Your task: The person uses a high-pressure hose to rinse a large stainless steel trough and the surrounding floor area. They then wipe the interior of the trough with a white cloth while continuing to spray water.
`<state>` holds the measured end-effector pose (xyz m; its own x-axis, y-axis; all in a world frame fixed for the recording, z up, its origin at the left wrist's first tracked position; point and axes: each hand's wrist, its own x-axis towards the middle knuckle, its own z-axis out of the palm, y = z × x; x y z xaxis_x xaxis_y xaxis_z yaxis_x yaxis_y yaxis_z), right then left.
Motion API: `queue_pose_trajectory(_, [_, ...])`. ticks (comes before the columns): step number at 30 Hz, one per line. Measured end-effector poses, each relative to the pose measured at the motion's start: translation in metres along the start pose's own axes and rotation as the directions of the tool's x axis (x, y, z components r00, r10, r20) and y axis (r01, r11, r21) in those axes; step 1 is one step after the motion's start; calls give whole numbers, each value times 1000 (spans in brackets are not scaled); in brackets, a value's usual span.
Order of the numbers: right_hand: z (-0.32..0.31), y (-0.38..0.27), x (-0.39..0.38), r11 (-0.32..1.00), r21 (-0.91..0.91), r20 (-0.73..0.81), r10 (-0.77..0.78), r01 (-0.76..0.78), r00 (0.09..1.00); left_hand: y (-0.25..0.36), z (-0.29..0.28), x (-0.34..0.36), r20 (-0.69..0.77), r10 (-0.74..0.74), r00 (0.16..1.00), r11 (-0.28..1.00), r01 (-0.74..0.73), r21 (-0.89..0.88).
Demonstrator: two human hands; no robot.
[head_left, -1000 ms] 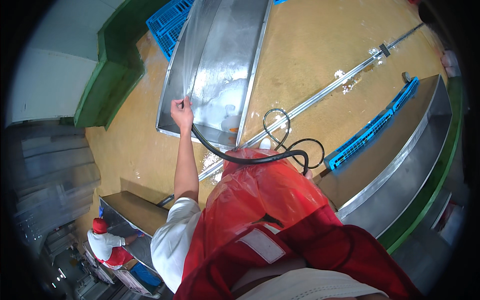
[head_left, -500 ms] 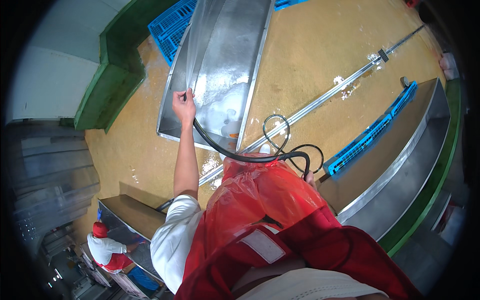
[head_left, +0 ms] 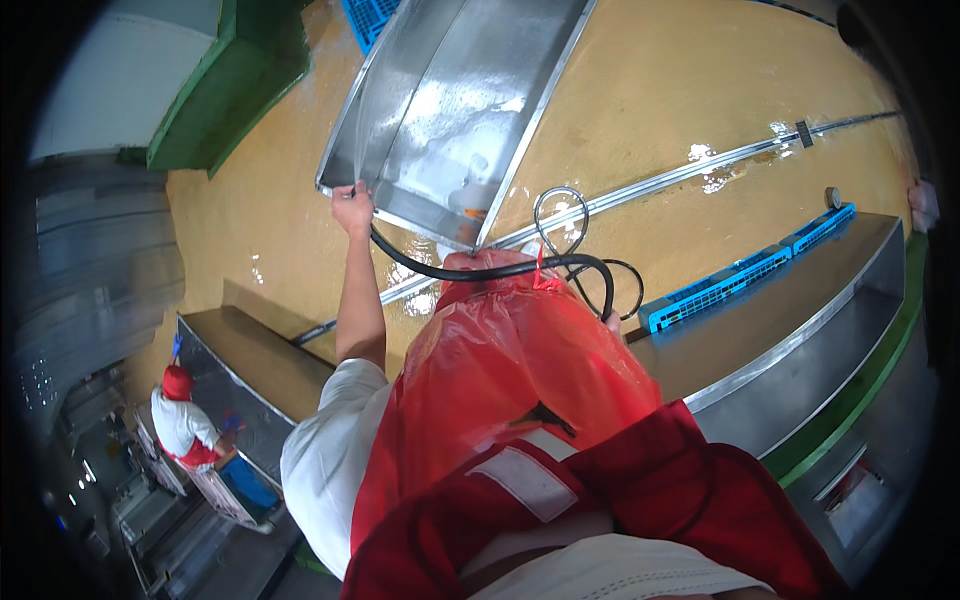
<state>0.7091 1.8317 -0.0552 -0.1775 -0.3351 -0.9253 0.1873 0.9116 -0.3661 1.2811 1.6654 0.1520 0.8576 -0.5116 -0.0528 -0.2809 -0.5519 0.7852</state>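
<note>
Black hose (head_left: 465, 274), gripped in my left hand (head_left: 352, 209), sprays into the steel trough (head_left: 436, 112) from beside its near-left corner. Judged step: rinsing; next needs steady aim. Right hand (head_left: 614, 322) mostly hidden; grip I cannot tell.

Blue slotted racks (head_left: 722, 284), right; co-worker (head_left: 182, 428) in red cap (head_left: 177, 383), lower left; green ledge (head_left: 235, 90), upper left.

The black hose (head_left: 480, 273) bows in a long curve, its tip by one rim of the wet steel trough (head_left: 500, 60), water (head_left: 362, 145) streaming inside.
</note>
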Motion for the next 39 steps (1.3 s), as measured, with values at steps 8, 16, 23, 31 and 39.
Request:
queue_pose_trajectory(8, [10,11,50,996,-33,93,86,-83,992,-114,-82,45,-61,-74,995,724,95,683])
queue_pose_trajectory(16, [34,-19,41,835,-478,351,-103,273,931,-38,-105,109,295,-234,926,379,-193,905])
queue_pose_trajectory(23, [37,16,47,871,-443,301,-79,213,950,57,-11,149,390,-235,890,208,-345,915])
queue_pose_trajectory(31, [30,43,1,903,-408,212,-46,132,976,74,76,131,552,-458,696,119,-568,814])
queue_pose_trajectory(39, [27,69,-5,935,-347,211,-4,78,977,105,125,44,645,-694,321,355,-626,694])
